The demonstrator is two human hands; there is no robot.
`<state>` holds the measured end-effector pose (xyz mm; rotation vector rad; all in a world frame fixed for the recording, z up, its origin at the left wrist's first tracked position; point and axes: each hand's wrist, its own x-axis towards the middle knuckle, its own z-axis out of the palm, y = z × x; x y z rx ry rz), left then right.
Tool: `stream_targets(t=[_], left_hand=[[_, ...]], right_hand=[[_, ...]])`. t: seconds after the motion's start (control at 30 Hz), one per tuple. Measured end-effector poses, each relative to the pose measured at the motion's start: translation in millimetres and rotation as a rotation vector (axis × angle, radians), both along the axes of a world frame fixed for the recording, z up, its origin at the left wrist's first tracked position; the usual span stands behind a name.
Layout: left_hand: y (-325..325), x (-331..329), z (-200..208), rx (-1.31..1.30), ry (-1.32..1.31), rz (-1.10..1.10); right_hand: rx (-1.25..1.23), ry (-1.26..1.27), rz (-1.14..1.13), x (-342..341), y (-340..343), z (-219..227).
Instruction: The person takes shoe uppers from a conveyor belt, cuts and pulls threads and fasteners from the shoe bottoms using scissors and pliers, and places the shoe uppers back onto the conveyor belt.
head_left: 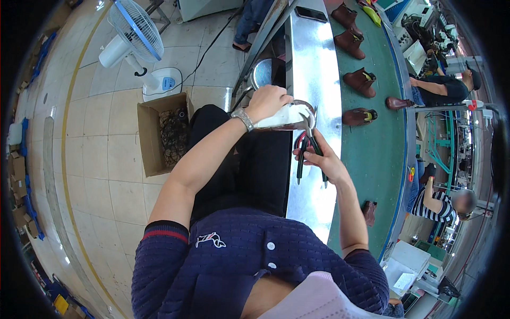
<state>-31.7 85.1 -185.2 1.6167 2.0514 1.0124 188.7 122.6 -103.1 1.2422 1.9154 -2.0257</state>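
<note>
My left hand (pixel 268 102) grips a brown shoe with a white sole side up (pixel 287 117), held over my lap at the edge of a shiny metal bench (pixel 313 69). A metal watch sits on that wrist. My right hand (pixel 321 159) is closed on the dark handles of a pair of pliers (pixel 311 142), whose metal jaws touch the shoe's rim at its right end. My dark trousers lie under both hands.
Several brown boots (pixel 360 81) stand in a row on the green conveyor belt (pixel 382 154) to the right. An open cardboard box (pixel 162 133) and a white floor fan (pixel 135 37) stand on the tiled floor at left. Other people work at far right.
</note>
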Motion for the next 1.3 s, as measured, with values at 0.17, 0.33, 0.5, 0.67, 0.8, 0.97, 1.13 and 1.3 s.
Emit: stream_targets(t=[0.17, 0.33, 0.5, 0.67, 0.8, 0.97, 1.13, 1.3], left_hand=[[-43, 16, 8, -0.141, 0.078, -0.167], [-57, 50, -9, 0.081, 0.3, 0.092], [-63, 56, -14, 0.153, 0.318, 0.092], [-70, 53, -17, 0.214, 0.383, 0.038], [-72, 48, -29, 0.223, 0.533, 0.04], [-67, 47, -31, 0.288, 0.706, 0.002], [-67, 43, -35, 0.285, 0.691, 0.02], [-65, 51, -27, 0.259, 0.681, 0.032]], right_hand=[[0.085, -0.12, 0.254, -22, 33, 1], [0.125, -0.248, 0.232, -42, 19, 18], [0.551, -0.096, 0.156, -12, -10, -24], [0.665, -0.104, 0.154, -8, -11, -27], [0.957, -0.322, 0.655, -29, 19, 26], [0.863, 0.003, -0.003, -52, 0, 14], [1.007, -0.196, 0.409, -47, 15, -1], [0.981, -0.124, 0.17, -39, 17, -28]])
